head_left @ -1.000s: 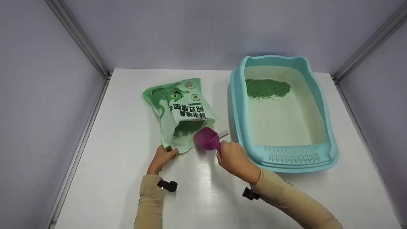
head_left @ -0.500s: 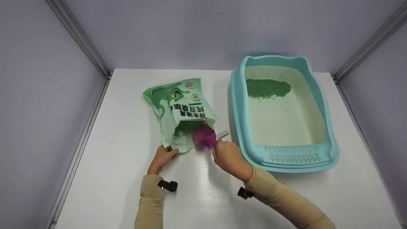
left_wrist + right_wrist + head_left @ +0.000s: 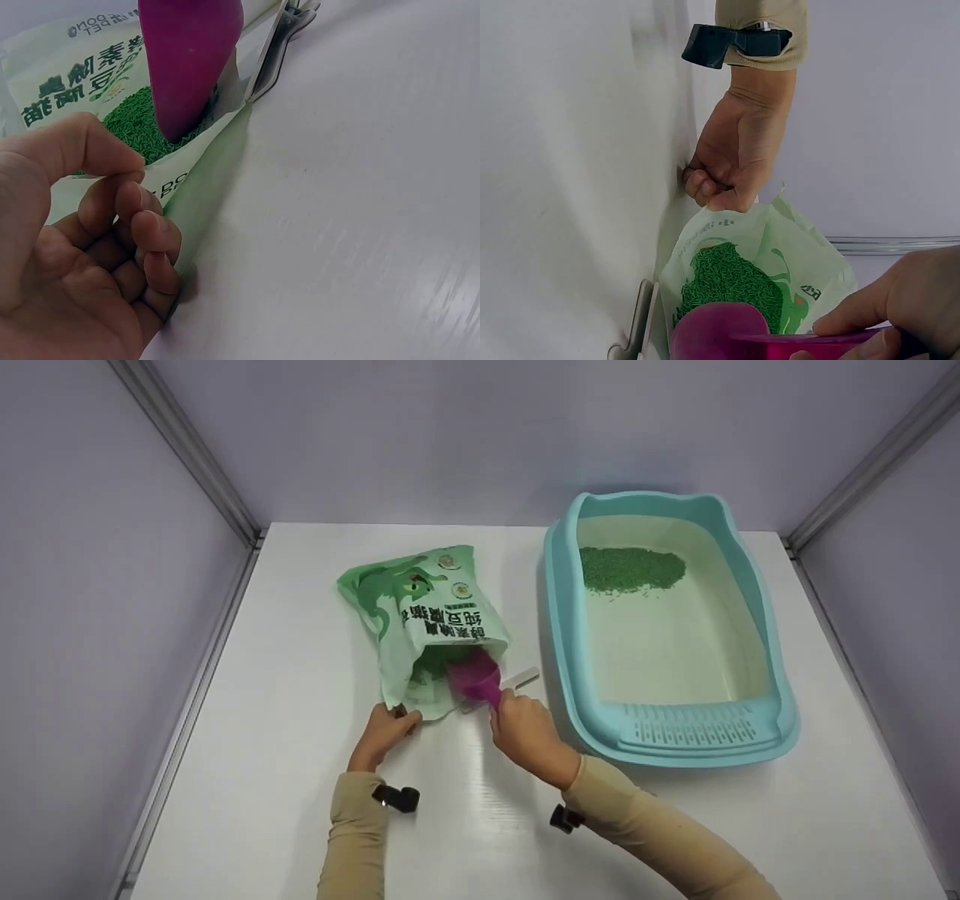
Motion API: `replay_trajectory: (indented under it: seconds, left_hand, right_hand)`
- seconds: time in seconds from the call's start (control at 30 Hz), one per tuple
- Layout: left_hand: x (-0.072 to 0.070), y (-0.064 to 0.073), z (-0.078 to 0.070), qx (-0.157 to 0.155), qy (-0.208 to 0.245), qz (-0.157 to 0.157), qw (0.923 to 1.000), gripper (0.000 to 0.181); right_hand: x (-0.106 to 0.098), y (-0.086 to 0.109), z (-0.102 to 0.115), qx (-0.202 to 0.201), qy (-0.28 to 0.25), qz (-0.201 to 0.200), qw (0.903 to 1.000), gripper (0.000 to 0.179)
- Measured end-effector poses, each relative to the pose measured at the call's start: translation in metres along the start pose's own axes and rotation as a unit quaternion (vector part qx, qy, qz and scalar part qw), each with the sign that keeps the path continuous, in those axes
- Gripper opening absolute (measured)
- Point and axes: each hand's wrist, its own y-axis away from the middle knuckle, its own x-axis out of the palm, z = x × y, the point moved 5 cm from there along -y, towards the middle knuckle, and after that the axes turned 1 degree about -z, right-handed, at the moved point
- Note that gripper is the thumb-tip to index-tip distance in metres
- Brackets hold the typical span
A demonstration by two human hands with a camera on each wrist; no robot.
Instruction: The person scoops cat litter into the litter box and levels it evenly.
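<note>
A green bag of cat litter (image 3: 442,600) lies on the white table, its mouth gaping toward me. My left hand (image 3: 381,736) pinches the bag's lower lip between thumb and forefinger, the other fingers curled below. In my right hand (image 3: 531,735) is the handle of a magenta scoop (image 3: 477,675). The scoop's bowl reaches into the bag's mouth, and in the left wrist view its edge (image 3: 172,127) dips into the green pellets (image 3: 135,124). The right wrist view shows more pellets (image 3: 731,285) in front of the bowl (image 3: 712,330).
To the right stands a blue litter box (image 3: 564,660) with a pile of green pellets (image 3: 630,568) at its far left. A metal clip (image 3: 277,49) is right beside the bag's mouth, between bag and box. Pale walls surround the table (image 3: 247,750) at the back and sides.
My right hand has moved left and slightly forward, carrying the scoop from the bag's lip into its mouth. The left hand and the litter box stay where they were.
</note>
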Motion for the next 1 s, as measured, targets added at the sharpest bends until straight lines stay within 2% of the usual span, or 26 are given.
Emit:
replay_trajectory:
  seconds: [0.17,0.27,0.4,0.63,0.73,1.0]
  left_hand:
    - [0.001,-0.017,0.022,-0.004,0.005,-0.007,1.0000,0.016]
    - [0.002,-0.021,0.027,0.001,0.007,-0.015,0.9999,0.017]
    - [0.002,-0.021,0.027,0.008,0.006,-0.021,0.9997,0.015]
    - [0.002,-0.019,0.026,0.001,0.011,-0.019,0.9998,0.018]
    - [0.002,-0.019,0.025,0.003,0.009,-0.017,0.9998,0.018]
    - [0.002,-0.019,0.026,-0.003,0.002,-0.021,0.9998,0.016]
  right_hand:
    - [0.009,0.001,-0.003,0.011,-0.011,0.012,0.9998,0.019]
    - [0.018,0.000,-0.006,0.023,-0.024,0.021,0.9992,0.018]
    - [0.031,-0.001,-0.007,0.028,-0.019,0.019,0.9992,0.018]
    - [0.044,0.001,-0.001,0.012,0.026,-0.024,0.9993,0.020]
    - [0.048,-0.001,0.000,0.018,0.021,-0.032,0.9991,0.021]
    - [0.055,-0.003,0.001,0.047,0.000,-0.021,0.9987,0.019]
